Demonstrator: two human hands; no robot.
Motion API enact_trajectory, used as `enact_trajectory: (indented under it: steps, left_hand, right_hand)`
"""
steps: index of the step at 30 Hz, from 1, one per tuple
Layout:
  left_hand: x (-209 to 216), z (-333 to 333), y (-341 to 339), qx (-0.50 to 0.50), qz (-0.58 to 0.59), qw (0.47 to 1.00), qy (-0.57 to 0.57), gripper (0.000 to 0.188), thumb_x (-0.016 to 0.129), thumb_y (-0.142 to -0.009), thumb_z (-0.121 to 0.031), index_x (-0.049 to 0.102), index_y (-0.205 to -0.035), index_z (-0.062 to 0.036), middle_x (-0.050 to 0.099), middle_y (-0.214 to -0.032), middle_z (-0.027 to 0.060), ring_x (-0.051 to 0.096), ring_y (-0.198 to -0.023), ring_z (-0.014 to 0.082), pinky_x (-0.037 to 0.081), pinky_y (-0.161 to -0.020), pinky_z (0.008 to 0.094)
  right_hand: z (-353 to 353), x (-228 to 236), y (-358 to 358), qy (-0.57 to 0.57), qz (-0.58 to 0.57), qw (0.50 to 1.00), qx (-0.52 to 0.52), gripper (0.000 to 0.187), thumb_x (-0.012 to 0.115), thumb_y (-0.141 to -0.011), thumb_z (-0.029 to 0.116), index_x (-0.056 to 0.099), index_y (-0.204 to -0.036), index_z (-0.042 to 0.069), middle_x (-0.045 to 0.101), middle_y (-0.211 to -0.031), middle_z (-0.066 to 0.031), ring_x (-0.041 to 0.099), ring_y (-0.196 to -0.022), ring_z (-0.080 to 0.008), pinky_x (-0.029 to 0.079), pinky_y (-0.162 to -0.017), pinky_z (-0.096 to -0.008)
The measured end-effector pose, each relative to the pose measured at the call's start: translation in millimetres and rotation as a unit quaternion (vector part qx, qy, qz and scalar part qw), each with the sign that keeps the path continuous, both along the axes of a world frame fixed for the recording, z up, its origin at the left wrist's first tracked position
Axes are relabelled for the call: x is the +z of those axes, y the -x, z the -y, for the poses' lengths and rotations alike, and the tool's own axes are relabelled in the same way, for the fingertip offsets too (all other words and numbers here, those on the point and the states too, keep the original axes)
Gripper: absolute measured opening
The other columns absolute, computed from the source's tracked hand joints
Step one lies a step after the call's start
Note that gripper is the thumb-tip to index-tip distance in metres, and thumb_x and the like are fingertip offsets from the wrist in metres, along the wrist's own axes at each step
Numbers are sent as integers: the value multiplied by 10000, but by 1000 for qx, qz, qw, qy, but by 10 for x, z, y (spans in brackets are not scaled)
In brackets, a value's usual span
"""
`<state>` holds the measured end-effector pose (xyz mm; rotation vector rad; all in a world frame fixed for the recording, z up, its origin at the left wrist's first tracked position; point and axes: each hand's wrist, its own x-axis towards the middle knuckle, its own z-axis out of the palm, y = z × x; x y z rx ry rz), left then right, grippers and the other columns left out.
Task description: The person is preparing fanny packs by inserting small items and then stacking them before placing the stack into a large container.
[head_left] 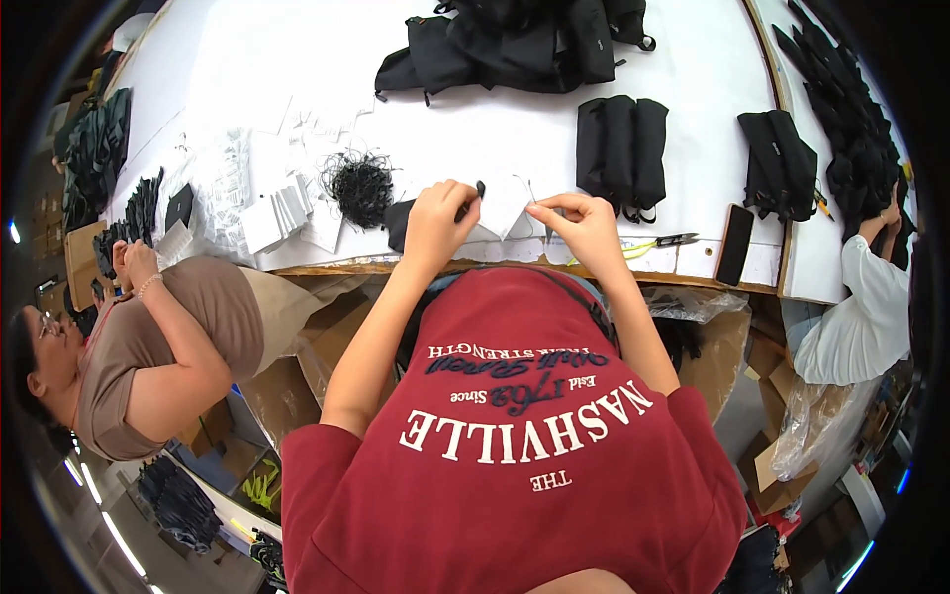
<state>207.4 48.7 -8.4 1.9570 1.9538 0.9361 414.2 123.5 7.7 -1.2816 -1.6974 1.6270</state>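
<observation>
Both my hands are over the front edge of the white table (455,134). My left hand (442,220) is closed on a black fabric pouch (399,223), whose body shows to its left; a small black end pokes out above the fingers. My right hand (582,223) pinches a thin dark string (525,186) between thumb and forefinger, its loop standing up. Between the hands is a white paper tag (503,218); whether the string runs through it, I cannot tell. A tangled heap of black strings (358,188) lies left of my left hand.
White tags (277,216) lie to the left. Black pouches (621,148) and a bigger pile (495,49) lie beyond. Thread snips (653,245) and a phone (732,246) are near the edge at right. Co-workers stand at left (168,337) and right (861,287).
</observation>
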Motion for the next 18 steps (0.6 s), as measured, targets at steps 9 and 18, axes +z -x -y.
enact_trajectory:
  steps: [9,18]
  left_hand:
    - [472,789,-222,80,54,993,-63,187,710,-647,-5,619,-799,-64,545,-737,50,524,-659,226,420,-621,323]
    - [419,895,-370,178,357,906,140,106,716,-765,-76,641,-742,-5,529,-645,16,449,-573,72,366,-543,229]
  right_hand:
    - [287,308,357,-167,18,962,217,121,686,-789,179,723,-842,78,655,-748,-76,556,-600,-203,428,-566,-295]
    - [539,412,103,-216,59,959,175,129,679,-793,213,697,-815,88,614,-716,-68,602,-642,-241,465,-575,-331]
